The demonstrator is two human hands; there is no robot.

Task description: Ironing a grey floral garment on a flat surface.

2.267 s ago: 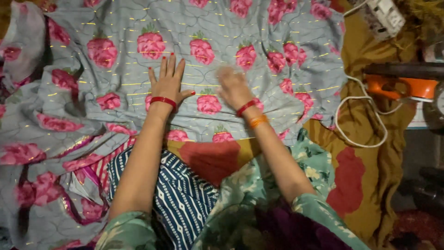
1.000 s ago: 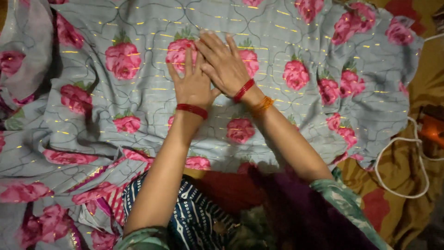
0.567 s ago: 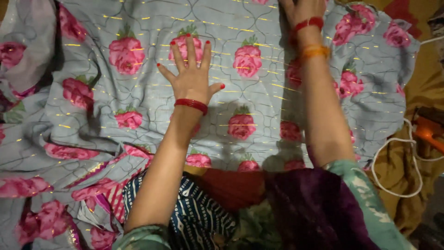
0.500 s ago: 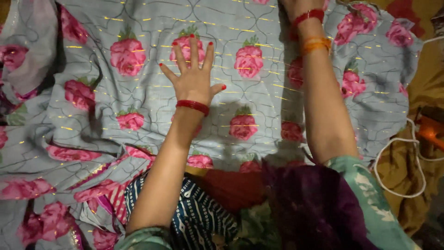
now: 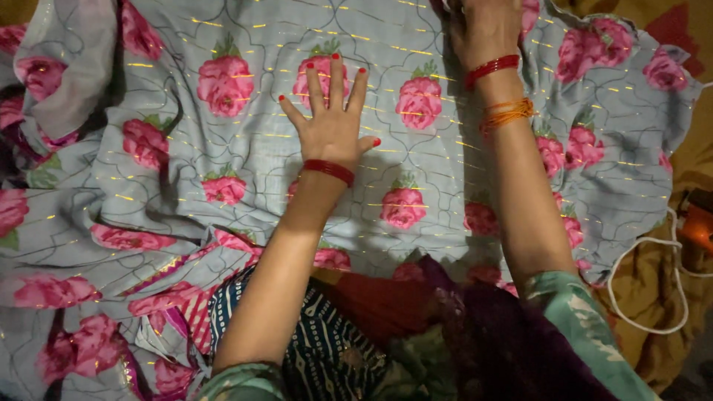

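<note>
We press our left hand (image 5: pixel 332 125) flat on the grey cloth with pink flowers (image 5: pixel 245 141). Its grip is open, fingers spread, holding nothing. The cloth lies right under that hand and goes out wide on every side of it.

Our right hand (image 5: pixel 484 30) is up past the left one, at the far part of the cloth. Its fingers are cut off at the top of the picture, so we cannot tell if that grip is open or closed.

What could go wrong? If the far hand pulls hard while the flat hand pushes down, we think the thin cloth may bunch up between them. There are already folds off to the left of the flat hand.

A white cord (image 5: pixel 653 282) lies to the right of the far arm, near the cloth's edge. A big tug may drag it along.
</note>
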